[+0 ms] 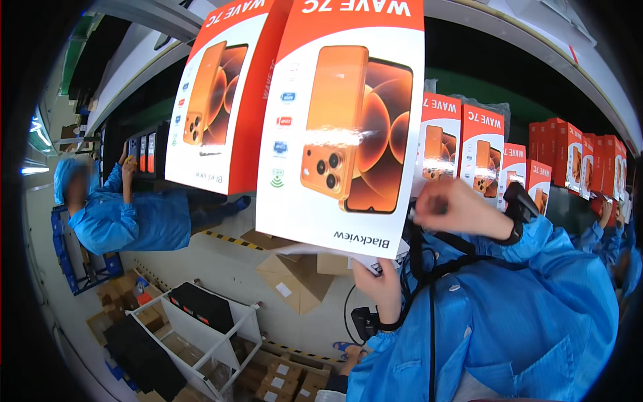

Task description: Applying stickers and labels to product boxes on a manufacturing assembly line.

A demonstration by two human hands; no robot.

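Close in front stand two red-and-white phone boxes, a nearer phone box (274,214) and another phone box (181,167) to its left, each printed with an orange phone. My left hand (380,288) is below the nearer box's lower edge, its fingers closed on a white sheet (358,258) with dark print, partly hidden by the box. My right hand (462,211) is beside that box's right edge, fingers curled together in a pinch. What its fingertips hold, if anything, I cannot make out. Both wrists carry black straps with small black devices.
More red-and-white boxes (482,144) stand in a row along the bench to the right. A person in blue (134,214) works at the left. Below are a white rack (251,325), brown cartons (295,281) and a black cable (346,311).
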